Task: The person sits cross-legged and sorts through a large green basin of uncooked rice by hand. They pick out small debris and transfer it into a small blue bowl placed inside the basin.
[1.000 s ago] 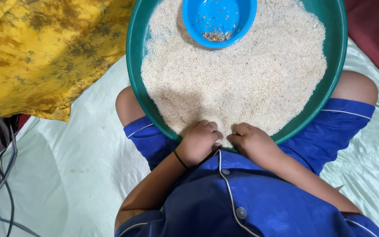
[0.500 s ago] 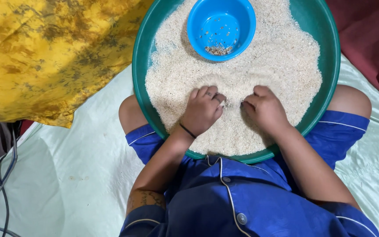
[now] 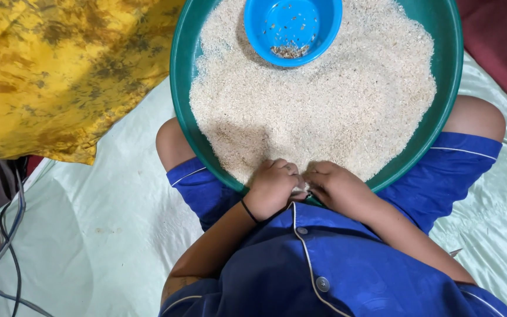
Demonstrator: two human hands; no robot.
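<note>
Rice [image 3: 324, 111] fills a round green tray [image 3: 177, 117] that rests across the person's knees, spread in a wide pale layer. At the tray's near rim, both hands sit side by side on the grains. The left hand [image 3: 272, 186] has its fingers curled in, knuckles up, a dark band round the wrist. The right hand [image 3: 337, 186] is curled likewise, fingertips meeting the left's; whether either pinches grains I cannot tell. A blue bowl [image 3: 293, 26] stands in the rice at the far side, holding a few dark bits. Yellow cloth [image 3: 60, 70] lies left of the tray, on a pale sheet [image 3: 107, 235]. Cables [image 3: 7, 258] trail at the left edge.
</note>
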